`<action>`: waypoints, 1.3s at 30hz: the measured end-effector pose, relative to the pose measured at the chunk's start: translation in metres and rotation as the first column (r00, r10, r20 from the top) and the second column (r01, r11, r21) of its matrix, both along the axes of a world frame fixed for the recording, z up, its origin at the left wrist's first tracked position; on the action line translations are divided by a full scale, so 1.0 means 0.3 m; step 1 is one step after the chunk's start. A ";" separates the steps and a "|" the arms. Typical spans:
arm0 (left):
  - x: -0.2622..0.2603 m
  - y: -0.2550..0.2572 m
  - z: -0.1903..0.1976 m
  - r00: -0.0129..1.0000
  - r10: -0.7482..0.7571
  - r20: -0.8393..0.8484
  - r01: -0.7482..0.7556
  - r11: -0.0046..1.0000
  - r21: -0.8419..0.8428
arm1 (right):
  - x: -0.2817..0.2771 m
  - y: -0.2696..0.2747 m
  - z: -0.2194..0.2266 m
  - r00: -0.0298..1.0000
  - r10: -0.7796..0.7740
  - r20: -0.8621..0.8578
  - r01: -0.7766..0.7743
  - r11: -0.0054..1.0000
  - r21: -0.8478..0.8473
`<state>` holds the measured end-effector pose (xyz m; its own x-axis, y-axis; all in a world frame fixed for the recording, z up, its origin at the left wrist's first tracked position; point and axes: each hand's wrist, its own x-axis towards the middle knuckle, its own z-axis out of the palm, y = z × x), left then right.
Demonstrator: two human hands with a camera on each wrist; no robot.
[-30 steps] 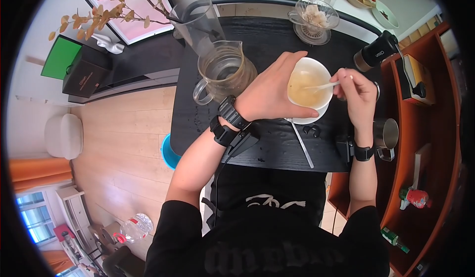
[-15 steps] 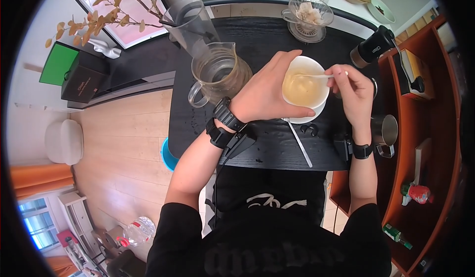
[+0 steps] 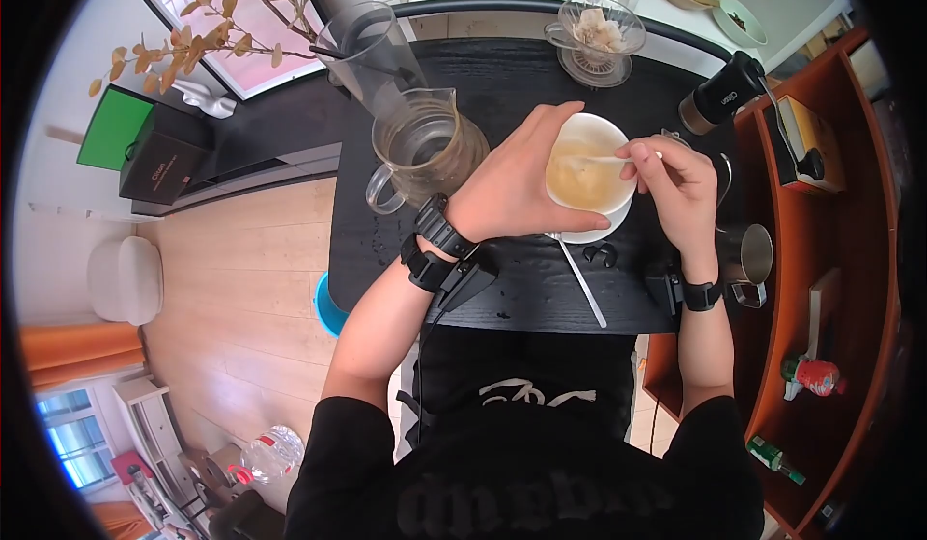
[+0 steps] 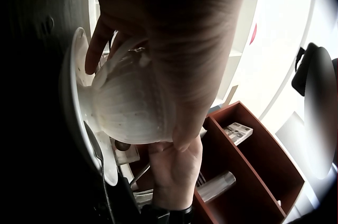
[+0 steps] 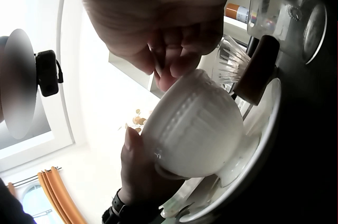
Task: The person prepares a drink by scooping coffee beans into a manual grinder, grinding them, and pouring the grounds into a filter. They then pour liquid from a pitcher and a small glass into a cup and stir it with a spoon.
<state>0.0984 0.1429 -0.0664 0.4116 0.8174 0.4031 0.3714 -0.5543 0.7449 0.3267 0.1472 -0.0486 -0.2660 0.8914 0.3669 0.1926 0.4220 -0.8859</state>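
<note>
A white cup (image 3: 591,127) of pale yellow liquid (image 3: 584,189) stands on a white saucer (image 3: 591,237). My left hand (image 3: 517,178) holds the cup from the left, thumb along the near side and fingers on the far side. My right hand (image 3: 684,188) pinches the handle of a slim white spoon (image 3: 606,160) over the cup's right rim. The spoon's far end dips into the liquid. In the left wrist view, the cup's handle (image 4: 117,58) shows beside the left fingers. A silver utensil (image 3: 582,284) leans from the saucer onto the black table.
A glass pitcher (image 3: 425,159) stands left of the cup, a tall glass vase (image 3: 372,53) behind it. At the back is a glass dripper (image 3: 599,43) with a paper filter. A black grinder (image 3: 719,94) and a metal cup (image 3: 755,252) are at the right, beside brown shelves (image 3: 840,250).
My right hand has moved a little left, carrying the spoon across the liquid. My left hand keeps its hold on the cup. The whole head view has shifted slightly.
</note>
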 end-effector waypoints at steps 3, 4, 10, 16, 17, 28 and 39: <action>0.001 0.004 -0.004 1.000 -0.004 0.000 0.004 1.000 0.006 | 0.004 0.001 -0.001 0.994 -0.101 -0.035 0.098 0.992 -0.074; 0.001 0.001 -0.007 1.000 -0.004 0.004 0.004 1.000 -0.003 | 0.016 0.008 -0.003 0.994 -0.109 -0.015 0.108 0.992 -0.065; -0.002 0.004 0.004 1.000 0.001 -0.009 -0.001 1.000 0.007 | -0.009 -0.003 0.006 0.999 -0.051 -0.016 0.050 0.997 -0.052; 0.001 -0.004 -0.007 1.000 -0.001 0.009 0.001 1.000 -0.009 | 0.015 -0.004 0.003 0.999 -0.046 -0.005 0.044 0.990 -0.136; 0.000 -0.004 -0.007 1.000 -0.003 0.008 0.003 1.000 -0.004 | 0.007 -0.007 0.003 1.000 0.002 -0.015 -0.004 0.994 -0.112; 0.000 -0.002 0.005 1.000 -0.005 0.001 0.005 1.000 -0.013 | -0.008 -0.005 0.012 0.999 -0.045 -0.010 0.044 0.998 -0.033; -0.003 -0.002 0.008 1.000 -0.016 0.001 0.016 0.996 -0.090 | -0.010 -0.001 0.011 0.998 -0.058 -0.003 0.058 0.998 0.012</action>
<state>0.0977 0.1423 -0.0641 0.4250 0.8435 0.3284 0.3630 -0.4912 0.7918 0.3237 0.1469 -0.0453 -0.2135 0.9008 0.3782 0.2147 0.4209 -0.8813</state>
